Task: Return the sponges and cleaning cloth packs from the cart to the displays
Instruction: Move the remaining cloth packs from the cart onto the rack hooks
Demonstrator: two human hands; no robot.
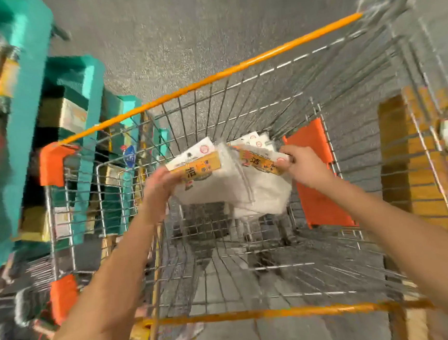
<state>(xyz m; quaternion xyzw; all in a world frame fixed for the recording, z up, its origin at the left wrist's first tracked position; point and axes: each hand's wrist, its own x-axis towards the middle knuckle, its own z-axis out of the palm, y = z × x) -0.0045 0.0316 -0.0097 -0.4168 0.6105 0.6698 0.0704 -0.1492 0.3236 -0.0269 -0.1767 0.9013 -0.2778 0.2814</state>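
Both of my arms reach into a wire shopping cart (265, 95) with orange trim. My left hand (159, 187) grips a pack of white cleaning cloths (207, 182) by its orange label. My right hand (302, 167) grips a second white cloth pack (263, 196) by its orange label. The two packs touch each other and hang above the cart floor. More white packaging (252, 140) shows just behind them. The frame is blurred by motion.
Teal display shelves (28, 78) with boxed goods stand to the left of the cart. An orange flap (315, 178) hangs inside the cart on the right. A wooden pallet or crate (398, 165) sits beyond the cart's right wall. Grey floor lies ahead.
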